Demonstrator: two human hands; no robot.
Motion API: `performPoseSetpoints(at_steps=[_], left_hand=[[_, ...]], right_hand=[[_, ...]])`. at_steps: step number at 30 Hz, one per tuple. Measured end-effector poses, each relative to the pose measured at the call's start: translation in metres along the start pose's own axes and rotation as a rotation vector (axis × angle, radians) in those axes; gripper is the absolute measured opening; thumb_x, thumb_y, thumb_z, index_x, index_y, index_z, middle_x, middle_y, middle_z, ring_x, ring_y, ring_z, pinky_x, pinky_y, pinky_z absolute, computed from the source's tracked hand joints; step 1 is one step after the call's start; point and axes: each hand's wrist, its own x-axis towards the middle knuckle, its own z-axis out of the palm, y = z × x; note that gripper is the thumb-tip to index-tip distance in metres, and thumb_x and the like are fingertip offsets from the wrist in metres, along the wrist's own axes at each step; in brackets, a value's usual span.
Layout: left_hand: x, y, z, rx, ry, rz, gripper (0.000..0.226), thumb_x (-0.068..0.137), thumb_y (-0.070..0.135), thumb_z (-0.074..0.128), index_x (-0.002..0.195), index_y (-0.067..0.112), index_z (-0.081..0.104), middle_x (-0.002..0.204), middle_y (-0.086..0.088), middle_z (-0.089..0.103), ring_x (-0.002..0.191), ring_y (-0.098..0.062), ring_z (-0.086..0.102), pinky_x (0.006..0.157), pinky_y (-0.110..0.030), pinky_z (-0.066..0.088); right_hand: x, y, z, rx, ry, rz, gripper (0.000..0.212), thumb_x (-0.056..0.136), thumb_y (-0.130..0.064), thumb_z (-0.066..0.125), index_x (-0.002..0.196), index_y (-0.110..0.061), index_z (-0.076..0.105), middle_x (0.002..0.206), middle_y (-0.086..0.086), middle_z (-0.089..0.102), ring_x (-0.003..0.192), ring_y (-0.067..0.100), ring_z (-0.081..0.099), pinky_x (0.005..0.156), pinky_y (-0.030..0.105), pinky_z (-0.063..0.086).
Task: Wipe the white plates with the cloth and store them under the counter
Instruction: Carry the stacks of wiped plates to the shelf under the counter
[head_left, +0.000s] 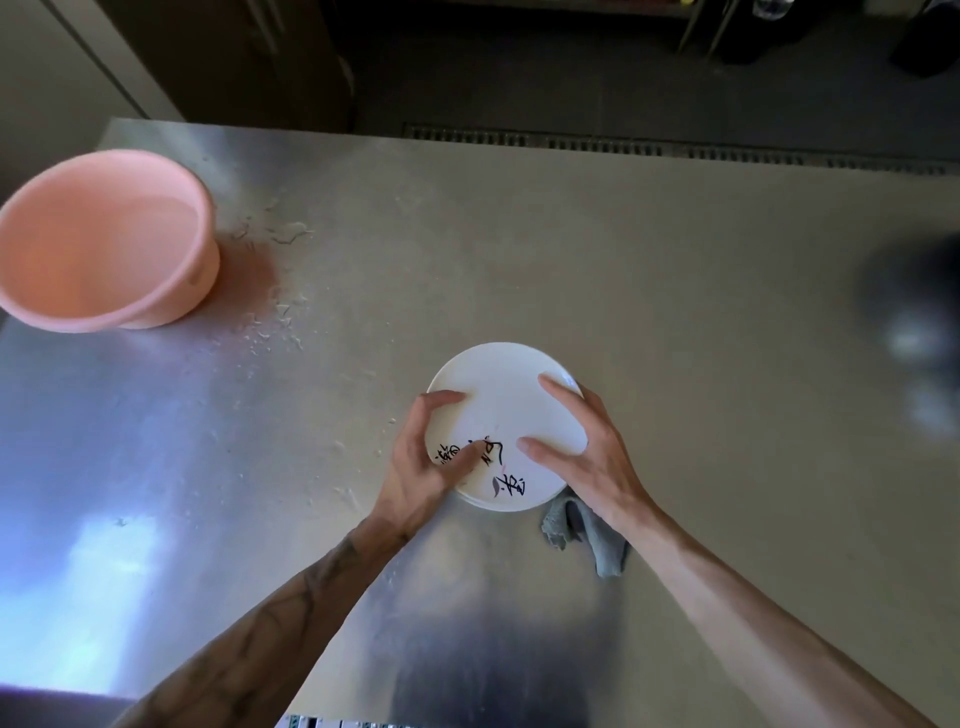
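I saw soft, even light on the metal table (649, 291). A bluish-white glare washed it out at 8 o'clock and a dark shadow lay at 6. The plates (511, 410) looked sharp. A dark smear (914, 322) at 3 o'clock was blurred, the edges bowed, and 12 o'clock was dim.

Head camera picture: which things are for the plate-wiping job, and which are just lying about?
For the job:
white plates, held at the rim by the left hand and the right hand
grey cloth, lying on the counter by the right wrist

Just lying about:
pink basin with water in it, far left
water drops on the counter beside it
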Motion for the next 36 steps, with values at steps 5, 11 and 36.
performPoseSetpoints(at_steps=[5,11,36], left_hand=[[-0.003,0.004,0.007,-0.003,0.043,0.023,0.048,0.085,0.012,0.081,0.125,0.029,0.061,0.129,0.011,0.061,0.122,-0.014,0.058,0.096,-0.032,0.052],[-0.008,0.015,0.013,0.003,0.073,0.035,0.045,0.085,0.001,0.079,0.122,0.025,0.07,0.131,0.008,0.057,0.118,-0.001,0.057,0.086,-0.011,0.048],[-0.122,0.166,0.051,-0.01,0.166,0.117,0.043,0.075,0.031,0.077,0.116,0.042,0.072,0.125,0.013,0.06,0.109,-0.004,0.063,0.088,-0.035,0.059]], right_hand=[[0.0,-0.001,0.0,0.002,0.013,0.0,0.07,0.083,-0.031,0.087,0.144,-0.042,0.054,0.15,-0.023,0.041,0.14,-0.008,0.036,0.112,0.013,0.031],[-0.005,-0.004,0.0,0.012,0.029,-0.005,0.071,0.082,-0.031,0.087,0.144,-0.041,0.055,0.148,-0.022,0.042,0.139,-0.008,0.036,0.109,0.01,0.031],[-0.132,-0.102,-0.097,0.074,0.091,-0.121,0.073,0.079,-0.035,0.089,0.142,-0.046,0.054,0.145,-0.022,0.042,0.128,-0.022,0.035,0.099,0.005,0.034]])
